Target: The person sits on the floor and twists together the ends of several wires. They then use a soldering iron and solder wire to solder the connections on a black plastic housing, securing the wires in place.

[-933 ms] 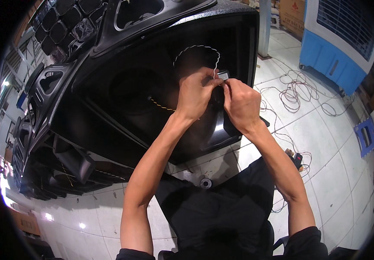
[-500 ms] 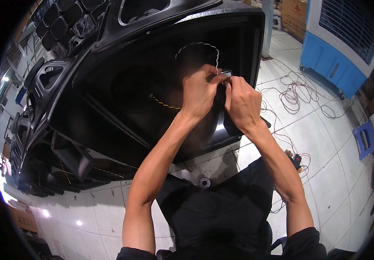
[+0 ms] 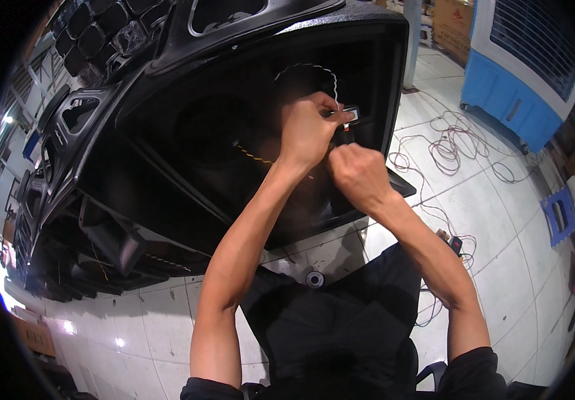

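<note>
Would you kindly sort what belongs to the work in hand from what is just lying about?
In hand: left hand, right hand, small connector, white twisted wire, black speaker cabinet.
Lying about: loose cables, blue stool, blue-and-white cooler.

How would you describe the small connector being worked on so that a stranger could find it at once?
Start at the big black cabinet lying open on the tiled floor. Inside its opening, find the left hand above the right hand. The connector is the small pale rectangular piece at the left hand's fingertips, the only light object against the dark interior, with a twisted white wire arcing above it.
</note>
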Demonstrator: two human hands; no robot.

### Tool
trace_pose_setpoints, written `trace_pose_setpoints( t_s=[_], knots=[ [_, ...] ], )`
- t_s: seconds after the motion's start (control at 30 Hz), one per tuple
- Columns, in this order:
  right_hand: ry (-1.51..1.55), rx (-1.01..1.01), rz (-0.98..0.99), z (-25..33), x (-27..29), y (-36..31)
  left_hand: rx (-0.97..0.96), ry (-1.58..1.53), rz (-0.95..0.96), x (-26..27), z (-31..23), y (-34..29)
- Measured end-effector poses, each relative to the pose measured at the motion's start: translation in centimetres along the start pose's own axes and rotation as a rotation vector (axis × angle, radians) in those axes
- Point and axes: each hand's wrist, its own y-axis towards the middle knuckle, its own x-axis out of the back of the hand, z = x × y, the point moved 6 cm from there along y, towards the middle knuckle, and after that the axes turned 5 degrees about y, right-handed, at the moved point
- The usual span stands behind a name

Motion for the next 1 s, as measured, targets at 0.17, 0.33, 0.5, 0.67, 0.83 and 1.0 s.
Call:
trace_pose_setpoints(
  t_s=[0.17,0.33,0.5,0.67,0.83,1.0],
  knots=[
    [0.442,-0.386,-0.221,-1.7,2.9,-0.3,0.012,-0.015,0.015,0.4,0.7,0.1],
    [0.851,-0.944,-0.068,-6.4,1.4,-1.5,-0.001,0.002,0.029,0.3,0.1,0.1],
    [0.852,-0.904,-0.067,-5.9,0.5,-0.9,0.014,-0.006,0.027,0.3,0.0,0.1],
    [0.618,-0.783,-0.079,-5.2,0.9,-0.3,0.014,-0.023,0.022,0.5,0.0,0.0],
    [0.041,-0.299,-0.227,-2.9,1.9,1.2,0.005,0.004,0.007,0.3,0.0,0.0],
    [-0.35,-0.299,-0.034,-2.0,0.1,1.8,0.0,0.008,-0.015,0.1,0.3,0.1]
  ],
)
